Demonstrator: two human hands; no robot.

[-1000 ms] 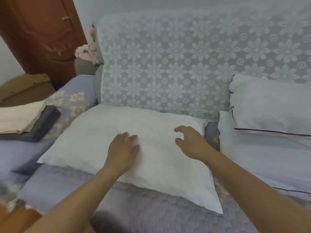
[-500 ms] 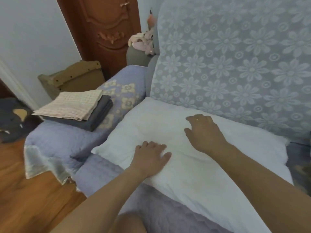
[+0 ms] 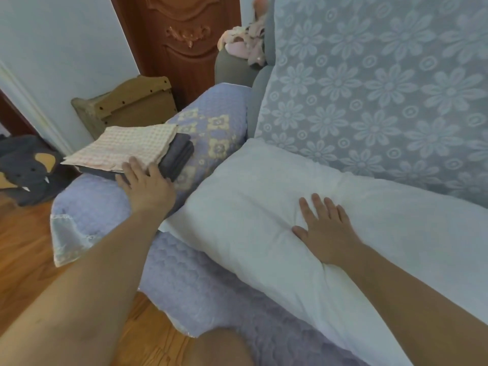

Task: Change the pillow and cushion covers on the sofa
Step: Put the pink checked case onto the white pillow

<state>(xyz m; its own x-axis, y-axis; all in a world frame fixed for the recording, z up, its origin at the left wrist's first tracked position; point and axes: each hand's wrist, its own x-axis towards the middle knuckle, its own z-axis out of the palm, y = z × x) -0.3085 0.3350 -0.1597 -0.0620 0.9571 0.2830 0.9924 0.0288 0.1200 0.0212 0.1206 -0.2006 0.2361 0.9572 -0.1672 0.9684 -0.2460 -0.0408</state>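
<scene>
The bare white pillow (image 3: pixel 264 207) lies flat along the sofa seat (image 3: pixel 200 291), its far edge against the flower-patterned backrest (image 3: pixel 369 88). The right hand (image 3: pixel 323 228) lies palm down on the pillow's middle, fingers straight and slightly spread, pressing a shallow dent into it. Over on the left, the left hand (image 3: pixel 146 184) reaches to the quilted lilac armrest (image 3: pixel 211 128), fingers extended onto the near edge of the folded stack of covers: a pink checked cover (image 3: pixel 124 147) on top, dark grey covers (image 3: pixel 179 154) beneath. The fingertips touch the stack; whether they pinch any layer, I cannot tell. A carved wooden door (image 3: pixel 179 35) stands at the far left, wooden floor (image 3: pixel 23 233) below.
</scene>
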